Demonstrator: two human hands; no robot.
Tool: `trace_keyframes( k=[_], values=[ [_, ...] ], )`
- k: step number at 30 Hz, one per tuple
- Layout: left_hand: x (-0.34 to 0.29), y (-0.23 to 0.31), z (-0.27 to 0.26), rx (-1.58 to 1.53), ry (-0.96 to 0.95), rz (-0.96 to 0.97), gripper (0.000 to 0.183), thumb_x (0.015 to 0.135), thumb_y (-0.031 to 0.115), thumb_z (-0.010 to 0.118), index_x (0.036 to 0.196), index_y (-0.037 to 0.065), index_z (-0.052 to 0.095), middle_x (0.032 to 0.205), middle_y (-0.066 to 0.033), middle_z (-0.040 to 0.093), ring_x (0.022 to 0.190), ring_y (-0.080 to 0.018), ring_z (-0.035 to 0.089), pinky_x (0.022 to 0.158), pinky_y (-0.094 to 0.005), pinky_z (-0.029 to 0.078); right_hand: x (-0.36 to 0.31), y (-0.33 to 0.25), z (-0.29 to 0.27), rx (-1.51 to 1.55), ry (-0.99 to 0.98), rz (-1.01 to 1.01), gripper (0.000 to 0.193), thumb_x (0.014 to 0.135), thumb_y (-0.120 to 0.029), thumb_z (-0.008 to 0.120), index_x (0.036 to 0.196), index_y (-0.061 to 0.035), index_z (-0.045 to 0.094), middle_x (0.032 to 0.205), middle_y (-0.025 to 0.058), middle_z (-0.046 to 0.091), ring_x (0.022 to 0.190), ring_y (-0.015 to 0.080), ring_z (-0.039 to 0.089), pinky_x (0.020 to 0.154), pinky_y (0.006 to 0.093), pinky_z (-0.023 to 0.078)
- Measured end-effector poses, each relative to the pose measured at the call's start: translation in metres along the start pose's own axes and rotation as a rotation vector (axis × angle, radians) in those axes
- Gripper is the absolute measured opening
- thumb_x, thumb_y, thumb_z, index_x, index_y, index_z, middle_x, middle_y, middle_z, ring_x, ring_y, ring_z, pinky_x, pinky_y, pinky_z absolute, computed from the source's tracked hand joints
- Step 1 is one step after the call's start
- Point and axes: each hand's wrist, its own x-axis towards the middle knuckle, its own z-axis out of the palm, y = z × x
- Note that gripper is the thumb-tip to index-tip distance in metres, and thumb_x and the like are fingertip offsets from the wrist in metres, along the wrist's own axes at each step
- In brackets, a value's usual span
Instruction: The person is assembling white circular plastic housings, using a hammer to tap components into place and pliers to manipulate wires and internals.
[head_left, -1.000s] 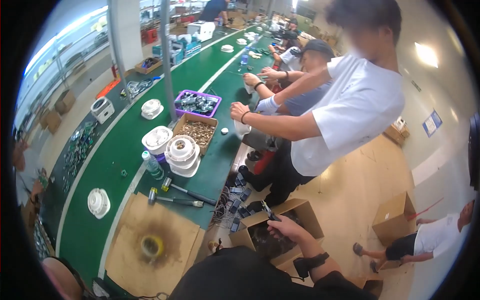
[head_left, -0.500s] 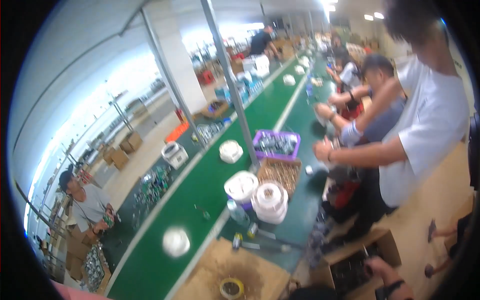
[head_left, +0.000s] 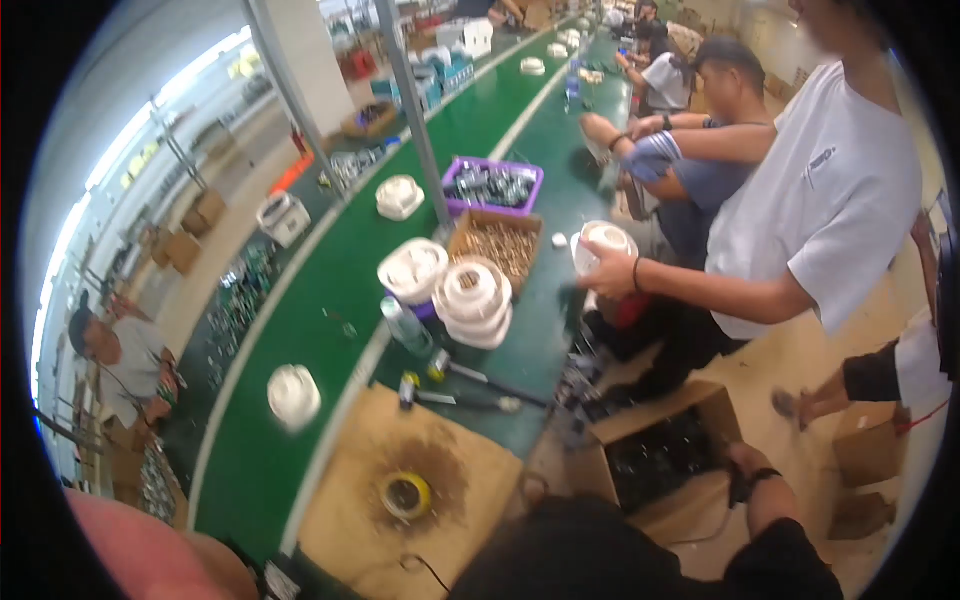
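Close to me at the lower left rim, a blurred arm with a pinkish-red sleeve (head_left: 130, 545) appears to be my left arm. Its hand lies outside the picture, and my right hand does not show. Nearest in front lies a brown board (head_left: 350, 470) with a dark stain. On the stain sits a yellow-rimmed round piece (head_left: 406, 496). Beyond the board are two hammer-like tools (head_left: 450, 399) with yellow on their heads. A clear bottle (head_left: 405, 325) stands beside stacked white round housings (head_left: 472, 305). Another white housing (head_left: 294, 397) rests on the green conveyor belt (head_left: 330, 345).
A carton of brass-coloured parts (head_left: 497, 245) and a purple basket (head_left: 537, 190) stand farther along. At right, a co-worker in a white shirt holds a white housing (head_left: 612, 240). A black-sleeved co-worker's hand (head_left: 750, 465) is at a carton of black parts (head_left: 580, 470).
The view has tilted down, showing more of the board and pink sleeve. The white-shirted co-worker now visibly holds a white housing. The black-sleeved person's hand has shifted rightward relative to the carton.
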Motion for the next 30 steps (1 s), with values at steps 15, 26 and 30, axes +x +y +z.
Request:
trace_keyframes(
  k=[15, 26, 30],
  values=[
    [-0.078, 0.047, 0.039, -0.321, -0.035, -0.478, 0.026, 0.088, 0.018, 0.062, 0.107, 0.001, 0.064, 0.098, -0.0113, 0.07, 0.088, -0.0209, 0.065, 0.104, -0.0565, 0.037, 0.012, -0.056, 0.183, -0.19, -0.313, -0.136, 0.019, 0.084, -0.028, 0.058, 0.085, -0.0094, 0.063, 0.07, 0.0038, 0.057, 0.061, 0.0214, 0.053, 0.062, 0.0455, 0.043],
    [-0.206, 0.082, 0.064, -1.232, -0.89, -1.365, 0.04, 0.093, 0.012, 0.064, 0.132, 0.006, 0.057, 0.104, -0.0043, 0.066, 0.088, -0.0133, 0.059, 0.078, -0.0265, 0.048, 0.066, -0.004, 0.143, 0.022, -0.446, -0.216, 0.038, 0.077, -0.036, 0.063, 0.094, -0.0021, 0.065, 0.085, 0.0106, 0.066, 0.072, 0.0286, 0.059, 0.058, 0.0415, 0.044],
    [-0.254, 0.113, 0.1, -1.241, -0.857, -1.267, 0.043, 0.094, 0.015, 0.064, 0.134, 0.003, 0.054, 0.109, -0.0066, 0.064, 0.095, -0.0146, 0.057, 0.081, -0.0267, 0.047, 0.0, -0.028, 0.135, 0.216, -0.25, 0.046, 0.022, 0.085, -0.026, 0.056, 0.073, -0.0086, 0.062, 0.064, 0.0054, 0.055, 0.054, 0.0196, 0.049, 0.052, 0.0345, 0.036]
  ],
)
